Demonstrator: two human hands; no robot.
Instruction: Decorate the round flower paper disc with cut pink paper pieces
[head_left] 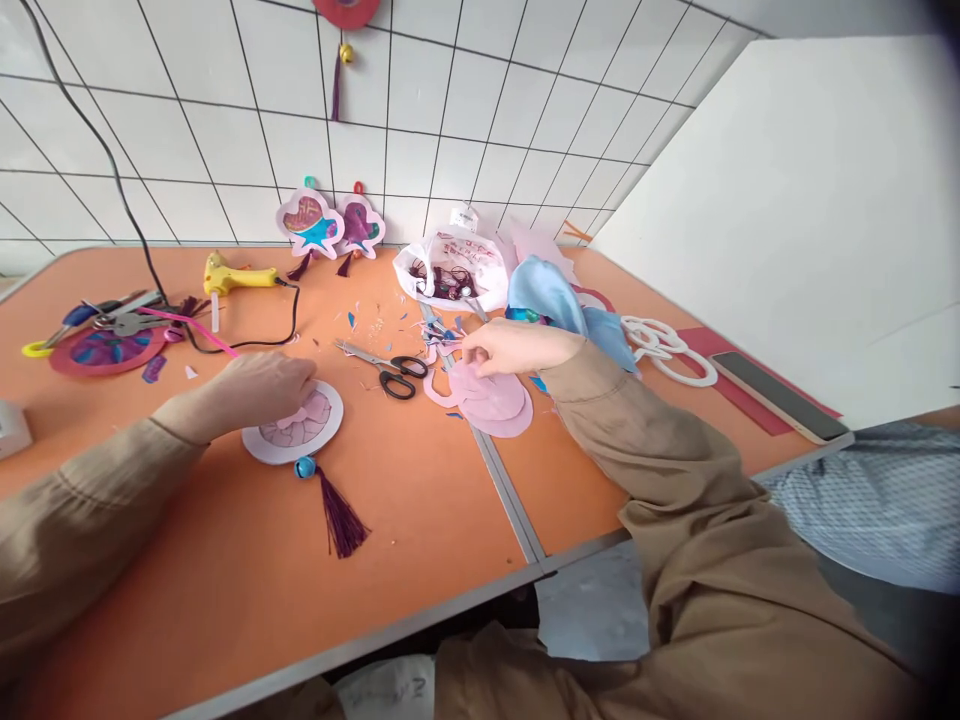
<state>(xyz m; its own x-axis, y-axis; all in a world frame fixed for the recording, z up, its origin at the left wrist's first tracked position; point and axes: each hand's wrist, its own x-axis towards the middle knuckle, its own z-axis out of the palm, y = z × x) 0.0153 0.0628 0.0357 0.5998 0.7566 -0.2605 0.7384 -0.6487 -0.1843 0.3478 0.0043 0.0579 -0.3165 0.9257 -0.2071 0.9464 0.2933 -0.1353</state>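
My left hand rests with curled fingers over a round ornament with a white rim and a pink patterned middle. A bit of pink shows under the fingertips, but what they hold is hidden. From the ornament's lower edge hang a blue bell and a dark purple tassel. My right hand is over pink fabric pieces, thumb and fingers pinched together; I cannot make out what is between them. Black-handled scissors lie between the hands, blades slightly apart.
A yellow glue gun with a cord lies behind. Further back stand two hanging ornaments and a white bag. Blue fabric, white rings and a phone lie at right; small scraps are scattered.
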